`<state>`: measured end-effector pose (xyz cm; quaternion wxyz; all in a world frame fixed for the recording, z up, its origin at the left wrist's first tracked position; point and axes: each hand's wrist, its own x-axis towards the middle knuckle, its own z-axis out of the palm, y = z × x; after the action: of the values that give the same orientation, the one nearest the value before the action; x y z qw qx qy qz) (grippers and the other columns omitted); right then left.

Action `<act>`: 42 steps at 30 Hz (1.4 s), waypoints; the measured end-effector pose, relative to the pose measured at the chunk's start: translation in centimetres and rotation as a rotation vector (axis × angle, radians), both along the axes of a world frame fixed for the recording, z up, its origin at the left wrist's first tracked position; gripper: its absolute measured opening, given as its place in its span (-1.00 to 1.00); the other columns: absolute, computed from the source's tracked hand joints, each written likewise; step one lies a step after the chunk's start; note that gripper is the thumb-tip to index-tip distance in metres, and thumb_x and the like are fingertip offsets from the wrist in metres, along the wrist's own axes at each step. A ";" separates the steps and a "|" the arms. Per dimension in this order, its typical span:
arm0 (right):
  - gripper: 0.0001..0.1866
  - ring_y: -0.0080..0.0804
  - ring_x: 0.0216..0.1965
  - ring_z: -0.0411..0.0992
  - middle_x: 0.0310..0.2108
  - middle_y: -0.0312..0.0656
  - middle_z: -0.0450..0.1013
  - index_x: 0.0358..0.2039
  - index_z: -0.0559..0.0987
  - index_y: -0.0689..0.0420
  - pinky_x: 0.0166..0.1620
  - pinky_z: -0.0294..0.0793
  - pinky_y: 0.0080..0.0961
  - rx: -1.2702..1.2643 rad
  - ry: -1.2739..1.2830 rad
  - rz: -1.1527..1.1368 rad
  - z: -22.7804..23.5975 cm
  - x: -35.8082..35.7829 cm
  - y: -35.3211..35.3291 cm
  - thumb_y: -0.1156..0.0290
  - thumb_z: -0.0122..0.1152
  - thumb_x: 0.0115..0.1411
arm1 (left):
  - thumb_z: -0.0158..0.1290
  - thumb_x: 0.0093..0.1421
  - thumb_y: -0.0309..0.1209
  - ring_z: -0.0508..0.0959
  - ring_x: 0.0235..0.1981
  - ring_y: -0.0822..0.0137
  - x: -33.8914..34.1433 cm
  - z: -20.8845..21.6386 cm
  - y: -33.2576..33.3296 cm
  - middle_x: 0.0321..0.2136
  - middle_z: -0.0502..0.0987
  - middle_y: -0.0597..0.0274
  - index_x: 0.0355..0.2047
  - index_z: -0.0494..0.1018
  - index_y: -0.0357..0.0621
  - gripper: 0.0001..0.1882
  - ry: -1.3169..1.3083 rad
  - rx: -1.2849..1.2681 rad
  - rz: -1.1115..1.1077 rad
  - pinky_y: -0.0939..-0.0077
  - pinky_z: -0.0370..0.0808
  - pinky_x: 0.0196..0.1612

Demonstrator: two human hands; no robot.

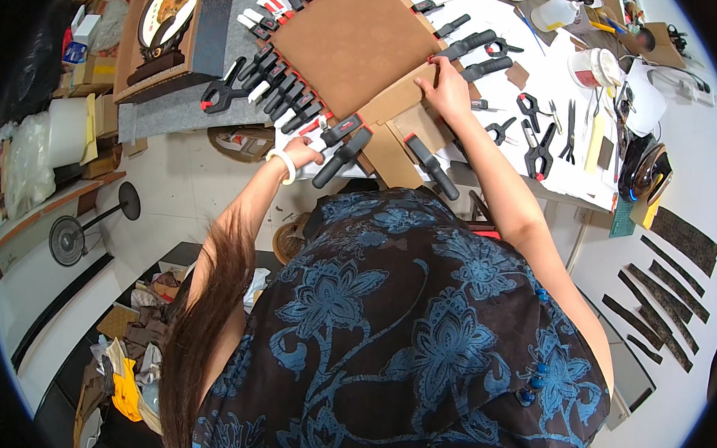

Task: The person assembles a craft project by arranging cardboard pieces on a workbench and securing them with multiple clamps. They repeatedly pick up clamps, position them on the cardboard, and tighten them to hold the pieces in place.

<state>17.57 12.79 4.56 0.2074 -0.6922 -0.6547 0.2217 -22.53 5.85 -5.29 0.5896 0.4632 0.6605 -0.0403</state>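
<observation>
A brown panel (357, 39) lies on the white-covered table, with black and red clamps (281, 88) set closely along its left edge. Along the panel's near right edge runs a tan cardboard strip (395, 91). My right hand (447, 88) grips this strip near its right end, thumb on top and fingers at the edge. At the panel's near corner, my left hand (301, 153) is closed on a black clamp (341, 130); its fingertips are partly hidden. Another clamp (344, 157) sits just beside it, and one more (432, 167) is on the cardboard nearer to me.
Loose spring clamps (539, 149), pliers (570, 130) and a white tub (594, 68) occupy the table's right side. At the left stands a framed ornament (170, 15). Dark strips (657, 308) hang on the right wall. A fan (68, 241) stands at lower left.
</observation>
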 end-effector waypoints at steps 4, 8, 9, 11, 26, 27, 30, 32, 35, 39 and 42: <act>-0.39 0.09 0.02 0.56 -0.06 0.10 0.58 0.07 0.45 0.16 0.03 0.57 -0.09 0.028 -0.004 -0.025 -0.9 0.3 -0.2 0.15 0.50 0.13 | 0.42 -0.18 -0.35 0.62 -0.22 0.25 1.5 2.1 -0.1 -0.26 0.67 0.09 -0.13 0.59 -0.33 -0.44 0.087 0.087 -0.055 0.41 0.53 -0.08; -0.39 0.07 0.01 0.56 -0.05 0.09 0.58 0.08 0.45 0.17 0.03 0.56 -0.09 0.032 0.017 0.000 -1.0 0.0 0.1 0.14 0.50 0.13 | 0.42 -0.17 -0.33 0.61 -0.33 0.27 0.6 1.7 -0.8 -0.38 0.65 0.14 -0.32 0.60 -0.25 -0.60 0.090 0.176 -0.068 0.40 0.53 -0.16; -0.37 0.06 -0.02 0.57 -0.09 0.08 0.59 0.09 0.45 0.16 0.00 0.57 -0.11 0.043 0.006 0.004 -1.1 0.0 0.2 0.13 0.50 0.13 | 0.42 -0.17 -0.32 0.60 -0.35 0.28 0.6 1.7 -0.8 -0.41 0.65 0.16 -0.37 0.60 -0.24 -0.63 0.081 0.191 -0.071 0.40 0.52 -0.17; -0.35 0.03 -0.08 0.60 -0.15 0.05 0.62 0.12 0.46 0.16 -0.04 0.58 -0.14 0.065 -0.016 0.013 -1.3 -0.1 0.4 0.11 0.52 0.13 | 0.42 -0.16 -0.31 0.60 -0.36 0.28 0.7 1.9 -0.7 -0.41 0.65 0.16 -0.38 0.59 -0.24 -0.63 0.052 0.191 -0.081 0.40 0.52 -0.18; -0.34 -0.10 -0.03 0.42 -0.09 -0.10 0.46 -0.05 0.56 0.16 -0.08 0.52 -0.20 0.411 -0.300 0.038 -1.5 -1.3 0.0 -0.12 0.46 0.05 | 0.47 -0.26 -0.12 0.51 0.14 0.02 2.6 4.2 -1.0 0.10 0.52 -0.12 0.06 0.59 -0.24 -0.18 0.244 0.159 -0.114 0.28 0.42 0.25; -0.35 -0.10 -0.03 0.41 -0.07 -0.11 0.43 -0.04 0.57 0.16 -0.07 0.50 -0.20 0.415 -0.323 0.033 -1.5 -1.3 0.0 -0.10 0.47 0.06 | 0.49 -0.27 -0.09 0.48 0.18 -0.02 2.9 4.9 -1.1 0.14 0.49 -0.13 0.05 0.60 -0.22 -0.17 0.353 0.227 -0.181 0.26 0.40 0.29; -0.42 -0.10 -0.03 0.40 -0.03 -0.12 0.39 -0.05 0.58 0.15 -0.05 0.47 -0.18 0.469 -0.330 0.009 -0.6 -1.6 -0.1 -0.02 0.48 0.09 | 0.48 -0.25 -0.03 0.44 0.17 -0.05 1.5 4.5 -1.7 0.12 0.44 -0.13 0.13 0.53 -0.18 -0.10 0.261 0.256 -0.012 0.22 0.36 0.32; -0.52 -0.08 -0.04 0.40 -0.07 -0.10 0.40 -0.10 0.59 0.15 -0.05 0.45 -0.17 0.562 -0.253 -0.024 0.4 -1.6 -0.6 0.08 0.48 0.13 | 0.45 -0.16 -0.09 0.49 0.11 0.00 0.5 4.7 -3.0 0.09 0.47 -0.14 0.10 0.48 -0.27 -0.16 0.182 0.338 0.204 0.22 0.42 0.25; -0.68 -0.07 -0.12 0.47 -0.20 -0.09 0.46 -0.16 0.58 0.13 -0.09 0.46 -0.19 0.525 -0.104 -0.031 -0.7 -1.2 -3.0 0.22 0.42 0.18 | 0.42 -0.03 -0.15 0.58 -0.09 0.20 0.4 6.0 -6.2 -0.17 0.60 0.04 -0.11 0.51 -0.31 -0.40 0.241 0.387 0.302 0.38 0.53 -0.01; -0.67 -0.27 -0.45 0.57 -0.50 -0.15 0.55 -0.26 0.56 0.24 -0.29 0.55 -0.31 0.024 0.172 -0.290 -0.2 -3.9 -5.5 0.23 0.42 0.24 | 0.50 -0.07 0.05 0.56 -0.06 0.20 2.1 5.6 -9.5 -0.10 0.59 0.07 0.12 0.49 -0.35 -0.10 -0.002 0.006 0.349 0.36 0.48 0.03; -0.62 -0.47 -0.54 0.55 -0.52 -0.22 0.54 -0.35 0.53 0.25 -0.43 0.54 -0.46 -0.287 0.672 -0.544 -0.6 -4.5 -4.2 0.16 0.41 0.30 | 0.51 -0.09 0.04 0.54 -0.11 0.25 3.9 4.5 -8.6 -0.13 0.56 0.13 0.08 0.49 -0.28 -0.14 -0.137 -0.151 0.391 0.36 0.49 -0.02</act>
<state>13.12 8.56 3.94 0.3609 -0.7504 -0.3081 0.4601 -18.59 -2.73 -0.75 0.6626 0.2825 0.6913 0.0569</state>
